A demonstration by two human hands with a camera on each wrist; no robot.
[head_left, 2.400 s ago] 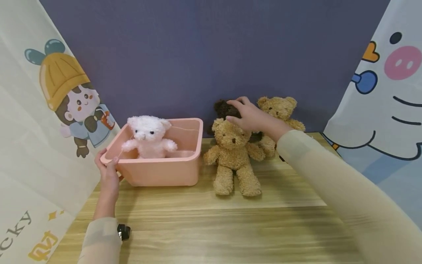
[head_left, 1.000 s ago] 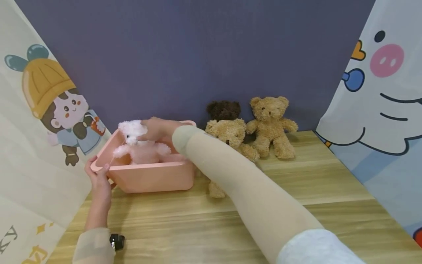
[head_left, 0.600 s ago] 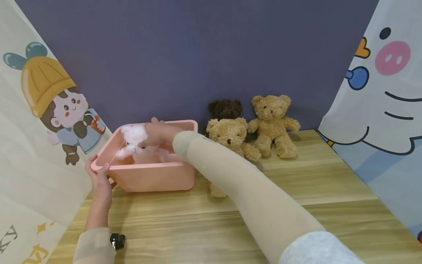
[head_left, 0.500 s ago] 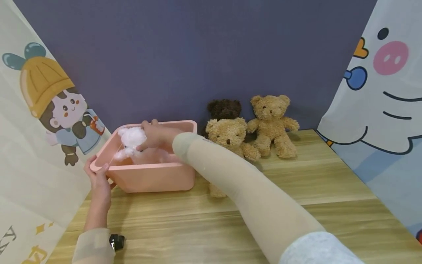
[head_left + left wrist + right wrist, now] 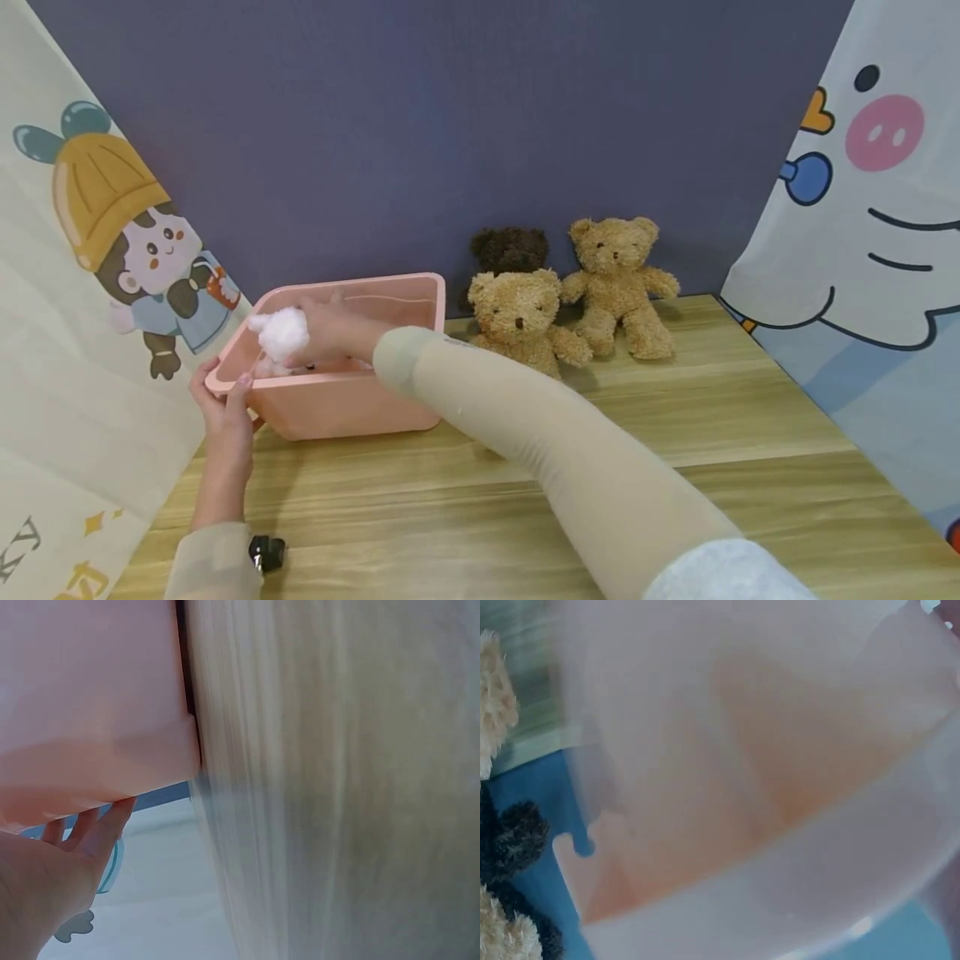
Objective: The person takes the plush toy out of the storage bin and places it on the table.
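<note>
A pink plastic bin (image 5: pixel 352 408) sits at the left of the wooden table. My left hand (image 5: pixel 225 421) grips its left end, thumb over the rim and fingers against the outside. In the left wrist view those fingers (image 5: pixel 105 825) lie along the bin's wall (image 5: pixel 97 742). Inside the bin is a small white-pink teddy bear (image 5: pixel 283 333), bent down with its face turned out of sight. My right hand (image 5: pixel 326 329) reaches in from the right and holds the bear by its head. In the right wrist view the bin's inner wall (image 5: pixel 667 825) fills most of the picture, blurred.
Right of the bin, a light brown teddy bear (image 5: pixel 519 312) stands in front of a dark brown teddy bear (image 5: pixel 510 248), my forearm covering its legs. Another light brown teddy bear (image 5: pixel 618 283) leans on the back panel (image 5: pixel 480 125). Printed curtains (image 5: pixel 862 250) close off both sides.
My right hand has moved from the dark brown bear on the right into the bin. The white-pink bear, upright before, has been tipped down and leftward. My left hand stays on the bin.
</note>
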